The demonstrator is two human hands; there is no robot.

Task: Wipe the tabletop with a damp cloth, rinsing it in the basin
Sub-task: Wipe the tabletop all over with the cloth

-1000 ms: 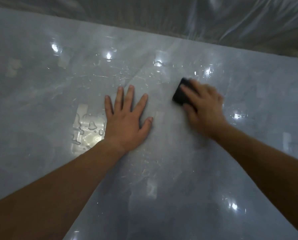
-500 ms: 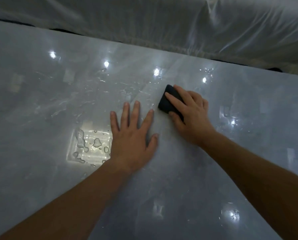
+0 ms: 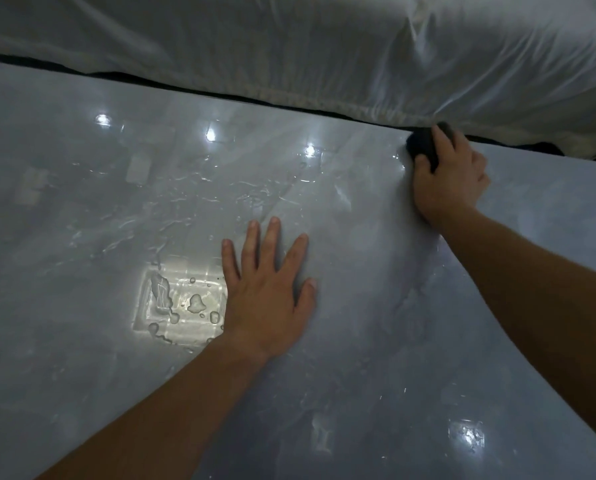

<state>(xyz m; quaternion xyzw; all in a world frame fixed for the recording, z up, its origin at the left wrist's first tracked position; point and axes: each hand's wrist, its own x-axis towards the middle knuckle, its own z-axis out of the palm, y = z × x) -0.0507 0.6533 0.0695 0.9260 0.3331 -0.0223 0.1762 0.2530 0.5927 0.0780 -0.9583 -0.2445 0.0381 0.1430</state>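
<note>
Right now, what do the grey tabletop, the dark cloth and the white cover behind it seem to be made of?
Grey tabletop: likely polished stone or marble-look slab; glossy, mirrors lamps, faint veins. Dark cloth: matt, soft fabric or sponge; mostly hidden. White cover: thin plastic sheet, seemingly; creased, shiny, translucent.

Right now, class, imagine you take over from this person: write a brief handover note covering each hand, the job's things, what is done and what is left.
Left hand: open, flat on the tabletop.
Right hand: grips the dark cloth at the tabletop's far edge, beside the white plastic sheet.
Basin: not in view.
Done: wiping is under way at the far edge.
Left: water drops and streaks lie left of the left hand; wipe there, then probably rinse the cloth.
</note>
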